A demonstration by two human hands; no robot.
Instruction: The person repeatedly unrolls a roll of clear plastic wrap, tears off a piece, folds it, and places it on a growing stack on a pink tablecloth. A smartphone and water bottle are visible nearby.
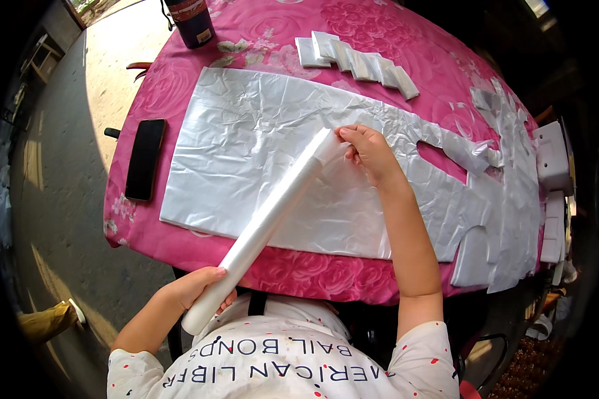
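Note:
A long roll of translucent white plastic film [263,219] slants across in front of me, its near end by my shirt and its far end over the table. My left hand [203,287] is wrapped round the roll close to the near end. At the far end, my right hand [365,149] pinches the edge of the film between thumb and fingers. Beneath lies a flat, creased stack of white plastic bags [213,153], with cut-out handles toward the right.
A pink flowered cloth [266,26] covers the table. Small folded white packets [356,61] line up at the back. A black phone [146,159] lies at the left, and a dark tumbler [190,23] stands at the back left. Someone's trousered leg [50,321] shows at lower left.

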